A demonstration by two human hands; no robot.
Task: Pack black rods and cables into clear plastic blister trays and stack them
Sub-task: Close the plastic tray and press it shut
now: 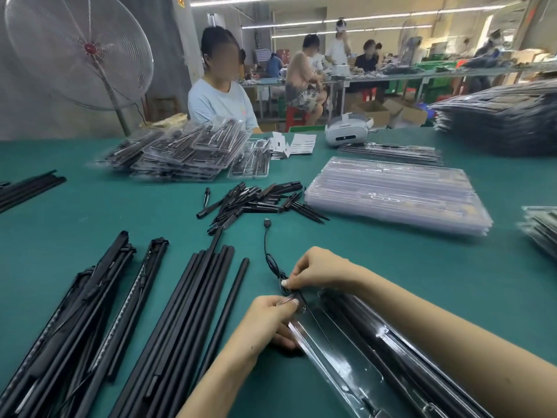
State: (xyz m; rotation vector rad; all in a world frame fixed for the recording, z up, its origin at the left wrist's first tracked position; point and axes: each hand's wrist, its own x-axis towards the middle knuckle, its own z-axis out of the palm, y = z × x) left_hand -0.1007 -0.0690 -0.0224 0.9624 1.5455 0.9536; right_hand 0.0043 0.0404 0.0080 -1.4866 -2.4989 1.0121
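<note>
Clear plastic blister tray [355,342] is gripped at its far end by the left hand [265,321]. A black cable [268,257] is pinched just beyond by the right hand [316,270].

Both hands at the near end of a clear blister tray [346,342] on the green table [391,267]: right hand [319,267] pinches a black cable [268,251]; left hand [268,318] grips the tray end.

bright overhead tube lights [346,18], soft shadows, glare on tray [376,336], wide-angle edge warp, blurry background
</note>
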